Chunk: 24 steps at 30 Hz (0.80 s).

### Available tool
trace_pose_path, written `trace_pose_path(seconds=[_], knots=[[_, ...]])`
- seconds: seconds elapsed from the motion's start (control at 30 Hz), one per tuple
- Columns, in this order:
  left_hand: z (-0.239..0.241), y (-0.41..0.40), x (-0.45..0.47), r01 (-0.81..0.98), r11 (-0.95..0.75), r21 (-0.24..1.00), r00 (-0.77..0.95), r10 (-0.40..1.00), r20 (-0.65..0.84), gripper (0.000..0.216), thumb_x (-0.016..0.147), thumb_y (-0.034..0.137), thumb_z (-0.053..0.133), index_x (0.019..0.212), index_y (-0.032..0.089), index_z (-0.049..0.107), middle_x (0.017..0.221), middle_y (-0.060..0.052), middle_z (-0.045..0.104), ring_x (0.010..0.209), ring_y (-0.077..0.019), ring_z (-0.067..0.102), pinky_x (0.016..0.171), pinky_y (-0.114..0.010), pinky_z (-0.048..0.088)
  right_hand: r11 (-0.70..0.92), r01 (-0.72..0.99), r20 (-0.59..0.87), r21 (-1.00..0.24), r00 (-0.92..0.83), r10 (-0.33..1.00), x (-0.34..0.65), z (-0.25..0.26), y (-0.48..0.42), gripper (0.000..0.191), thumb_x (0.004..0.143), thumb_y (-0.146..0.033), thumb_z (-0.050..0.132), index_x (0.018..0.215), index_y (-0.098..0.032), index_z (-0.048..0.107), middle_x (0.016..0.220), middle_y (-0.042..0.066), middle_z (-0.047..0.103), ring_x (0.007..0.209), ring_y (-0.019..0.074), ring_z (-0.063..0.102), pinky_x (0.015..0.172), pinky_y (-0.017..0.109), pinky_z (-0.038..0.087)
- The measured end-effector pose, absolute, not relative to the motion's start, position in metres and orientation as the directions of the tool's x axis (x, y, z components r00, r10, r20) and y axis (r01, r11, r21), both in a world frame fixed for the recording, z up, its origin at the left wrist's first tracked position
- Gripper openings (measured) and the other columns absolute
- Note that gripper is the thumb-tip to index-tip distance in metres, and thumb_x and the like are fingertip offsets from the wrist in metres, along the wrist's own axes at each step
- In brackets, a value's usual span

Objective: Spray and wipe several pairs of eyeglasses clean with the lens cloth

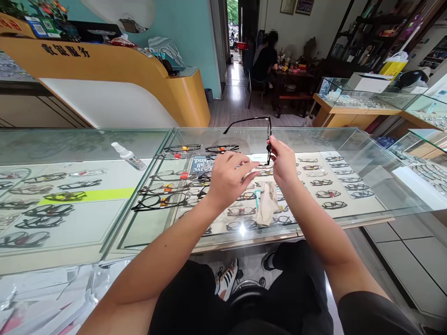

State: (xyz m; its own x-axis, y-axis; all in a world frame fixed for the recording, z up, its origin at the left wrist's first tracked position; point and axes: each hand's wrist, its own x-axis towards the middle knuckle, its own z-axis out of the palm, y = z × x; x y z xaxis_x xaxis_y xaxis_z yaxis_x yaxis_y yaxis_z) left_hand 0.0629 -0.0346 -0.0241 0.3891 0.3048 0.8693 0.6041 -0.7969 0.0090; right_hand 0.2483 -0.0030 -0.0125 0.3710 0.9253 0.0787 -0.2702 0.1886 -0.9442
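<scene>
My right hand (283, 160) pinches a pair of black-framed eyeglasses (269, 126) above the glass counter. The frame is turned on end, and one temple arm stretches out to the left at the top. Just left of it hovers my left hand (230, 179), its thumb and fingers apart and nothing visible in them. A crumpled beige cloth (267, 204) lies on the glass below my hands. Left of my left hand, several eyeglasses with small orange or red tags (164, 201) rest in rows on the counter.
The glass display counter (377, 177) holds many more eyeglasses inside. A white spray bottle (130, 157) is on the left part. Papers and plastic sleeves (45, 298) lie at the lower left. A person (266, 58) sits at a table in the background.
</scene>
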Motion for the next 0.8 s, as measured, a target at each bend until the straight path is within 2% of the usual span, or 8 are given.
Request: trace_pose_path(seconds=[0.13, 0.33, 0.43, 0.57, 0.67, 0.73, 0.8], knots=[[-0.025, -0.026, 0.057, 0.577, -0.816, 0.0, 0.372, 0.263, 0.89, 0.012, 0.102, 0.019, 0.074, 0.109, 0.024, 0.082, 0.101, -0.004, 0.084, 0.093, -0.0222, 0.07, 0.084, -0.038, 0.05, 0.174, -0.271, 0.066, -0.947, 0.368, 0.928, 0.246, -0.013, -0.005, 0.038, 0.073, -0.06, 0.089, 0.077, -0.024, 0.076, 0.087, 0.0, 0.073, 0.082, 0.0162, 0.058, 0.076, 0.032, 0.041], [-0.02, -0.019, 0.046, 0.615, -0.788, 0.022, 0.415, 0.347, 0.841, 0.02, 0.106, 0.018, 0.065, 0.109, 0.024, 0.084, 0.103, -0.006, 0.084, 0.094, -0.0223, 0.073, 0.081, -0.036, 0.053, 0.138, -0.271, 0.024, -0.953, 0.384, 0.923, 0.246, -0.012, -0.006, 0.032, 0.073, -0.054, 0.089, 0.074, -0.024, 0.077, 0.085, 0.0, 0.071, 0.079, 0.0159, 0.055, 0.075, 0.032, 0.039], [-0.02, -0.018, 0.044, 0.62, -0.782, 0.066, 0.371, 0.366, 0.853, 0.025, 0.107, 0.016, 0.061, 0.109, 0.025, 0.085, 0.098, -0.005, 0.083, 0.089, -0.02, 0.073, 0.076, -0.034, 0.052, 0.145, -0.242, 0.043, -0.959, 0.383, 0.923, 0.245, -0.01, -0.008, 0.034, 0.075, -0.056, 0.087, 0.075, -0.024, 0.077, 0.085, 0.001, 0.071, 0.08, 0.0165, 0.056, 0.077, 0.033, 0.04], [-0.018, -0.016, 0.043, 0.617, -0.784, 0.061, 0.286, 0.296, 0.911, 0.015, 0.104, 0.021, 0.071, 0.106, 0.025, 0.085, 0.093, -0.007, 0.08, 0.086, -0.0205, 0.07, 0.074, -0.034, 0.051, 0.167, -0.173, 0.089, -0.971, 0.387, 0.918, 0.246, -0.009, -0.011, 0.039, 0.079, -0.062, 0.084, 0.073, -0.024, 0.076, 0.086, 0.002, 0.073, 0.082, 0.0175, 0.058, 0.079, 0.034, 0.043], [-0.016, -0.014, 0.042, 0.587, -0.808, 0.052, 0.254, 0.245, 0.936, 0.01, 0.1, 0.022, 0.078, 0.102, 0.027, 0.086, 0.081, -0.004, 0.074, 0.076, -0.0185, 0.064, 0.069, -0.033, 0.047, 0.15, -0.195, 0.067, -0.969, 0.38, 0.923, 0.246, -0.009, -0.011, 0.04, 0.078, -0.063, 0.085, 0.074, -0.024, 0.076, 0.086, 0.002, 0.073, 0.081, 0.0169, 0.057, 0.079, 0.033, 0.043], [-0.015, -0.014, 0.041, 0.542, -0.833, 0.113, 0.213, 0.267, 0.94, 0.008, 0.097, 0.023, 0.081, 0.101, 0.027, 0.087, 0.076, -0.003, 0.07, 0.071, -0.0169, 0.06, 0.066, -0.032, 0.044, 0.133, -0.209, 0.051, -0.969, 0.357, 0.933, 0.246, -0.008, -0.011, 0.041, 0.076, -0.063, 0.086, 0.075, -0.023, 0.077, 0.086, 0.002, 0.073, 0.08, 0.0167, 0.057, 0.078, 0.033, 0.043], [-0.014, -0.014, 0.04, 0.484, -0.836, 0.258, 0.131, 0.361, 0.923, 0.005, 0.095, 0.027, 0.085, 0.099, 0.028, 0.088, 0.077, -0.002, 0.069, 0.07, -0.0159, 0.06, 0.065, -0.032, 0.045, 0.14, -0.219, 0.059, -0.966, 0.341, 0.938, 0.248, -0.007, -0.009, 0.04, 0.078, -0.063, 0.084, 0.077, -0.023, 0.078, 0.088, 0.002, 0.074, 0.081, 0.0169, 0.058, 0.077, 0.033, 0.044]])
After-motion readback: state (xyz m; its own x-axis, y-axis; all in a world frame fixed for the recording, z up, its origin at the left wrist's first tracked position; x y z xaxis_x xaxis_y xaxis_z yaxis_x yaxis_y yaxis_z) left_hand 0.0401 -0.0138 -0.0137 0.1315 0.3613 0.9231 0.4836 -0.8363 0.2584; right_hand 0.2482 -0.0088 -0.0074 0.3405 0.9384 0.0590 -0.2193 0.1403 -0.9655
